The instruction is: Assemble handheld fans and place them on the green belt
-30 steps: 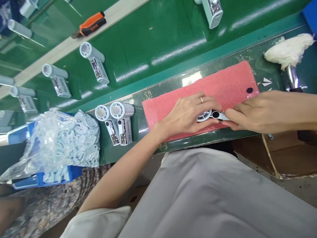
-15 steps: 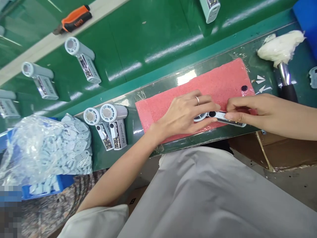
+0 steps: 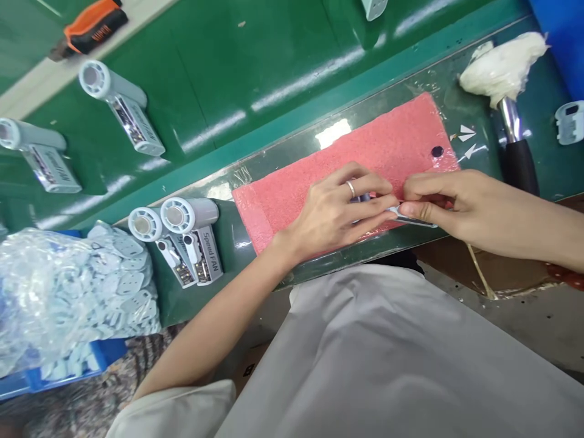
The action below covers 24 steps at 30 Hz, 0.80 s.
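Observation:
A light-blue handheld fan (image 3: 422,221) lies between my two hands over the pink mat (image 3: 387,155), mostly covered by fingers. My left hand (image 3: 347,204), with a ring on one finger, is wrapped over the fan's head end. At the handle end, my right hand (image 3: 440,198) grips with the thumb on top and the fingers bent. What the fingertips press on is hidden. Left of the mat, two similar fans (image 3: 204,246) lie side by side, with the insides of their handles exposed.
More fans (image 3: 137,125) lie on the green surface behind, near orange-handled pliers (image 3: 93,27). A plastic bag of light-blue parts (image 3: 109,286) sits at left over a blue bin (image 3: 107,359). At right are a cloth-wrapped hammer (image 3: 520,155) and a loose light-blue cover (image 3: 570,123).
The camera view has shifted, moving most things left in the picture. The fan in my hands now looks turned more edge-on, and my fingers cover more of it. Both hands keep their grip.

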### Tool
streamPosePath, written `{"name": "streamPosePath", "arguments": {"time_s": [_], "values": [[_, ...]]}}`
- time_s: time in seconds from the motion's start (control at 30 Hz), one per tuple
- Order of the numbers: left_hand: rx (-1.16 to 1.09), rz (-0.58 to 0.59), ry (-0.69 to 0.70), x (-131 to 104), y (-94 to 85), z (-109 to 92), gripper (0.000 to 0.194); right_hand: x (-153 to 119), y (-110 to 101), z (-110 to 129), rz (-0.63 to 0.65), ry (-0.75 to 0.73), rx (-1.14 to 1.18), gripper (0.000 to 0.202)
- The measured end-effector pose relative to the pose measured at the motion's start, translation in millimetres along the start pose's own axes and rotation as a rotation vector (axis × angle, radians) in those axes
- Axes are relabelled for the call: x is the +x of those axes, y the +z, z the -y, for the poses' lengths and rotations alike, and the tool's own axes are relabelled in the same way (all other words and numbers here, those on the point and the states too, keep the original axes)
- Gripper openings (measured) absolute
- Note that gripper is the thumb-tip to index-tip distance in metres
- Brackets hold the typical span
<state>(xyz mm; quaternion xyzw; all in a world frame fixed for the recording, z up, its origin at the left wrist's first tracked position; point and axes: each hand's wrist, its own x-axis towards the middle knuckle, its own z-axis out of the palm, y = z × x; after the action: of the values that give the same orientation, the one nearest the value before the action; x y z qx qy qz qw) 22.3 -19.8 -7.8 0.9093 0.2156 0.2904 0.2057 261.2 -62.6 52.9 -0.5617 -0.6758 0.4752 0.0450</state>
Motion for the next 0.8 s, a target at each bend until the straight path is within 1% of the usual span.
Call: {"name": "streamPosePath", "arguments": {"time_s": [0.07,0.1,0.17,0.2,0.23,0.3,0.37,0.43,0.47,0.53,0.6,0.7,0.8], "values": [[0.027,-0.053,0.042,0,2.7,3,0.026,-2,4,-2,-0.062,-0.116,-0.046,0.056],[0.044,-0.085,0.069,0,3.5,4,0.023,-3,6,-3,-0.096,-0.191,-0.108,0.051],[0.090,-0.143,0.132,-1,3.3,5,0.018,-4,8,-4,-0.185,-0.338,-0.316,0.043],[0.118,-0.153,0.161,-1,2.2,4,0.017,-4,7,-5,-0.217,-0.407,-0.443,0.041],[0.144,-0.143,0.184,-1,0.5,4,0.016,-4,6,-5,-0.231,-0.477,-0.568,0.040],[0.177,-0.083,0.208,-1,-3.2,2,0.016,-3,2,-6,-0.235,-0.604,-0.790,0.042],[0.183,-0.029,0.206,-1,-6.0,1,0.018,-2,-1,-7,-0.239,-0.689,-0.960,0.044],[0.183,-0.019,0.193,-1,-7.2,1,0.019,0,-3,-10,-0.266,-0.722,-1.055,0.043],[0.181,-0.020,0.189,-1,-7.3,1,0.020,1,-3,-11,-0.272,-0.731,-1.060,0.043],[0.174,0.000,0.171,-1,-7.6,1,0.024,3,-1,-15,-0.254,-0.746,-1.012,0.046],[0.162,0.047,0.134,-1,-8.8,1,0.030,5,1,-19,-0.242,-0.742,-0.964,0.049],[0.159,0.097,0.106,1,-11.9,-2,0.035,4,5,-23,-0.296,-0.746,-0.998,0.044],[0.205,0.121,0.110,4,-13.6,-6,0.034,3,9,-25,-0.385,-0.800,-1.043,0.038]]}}
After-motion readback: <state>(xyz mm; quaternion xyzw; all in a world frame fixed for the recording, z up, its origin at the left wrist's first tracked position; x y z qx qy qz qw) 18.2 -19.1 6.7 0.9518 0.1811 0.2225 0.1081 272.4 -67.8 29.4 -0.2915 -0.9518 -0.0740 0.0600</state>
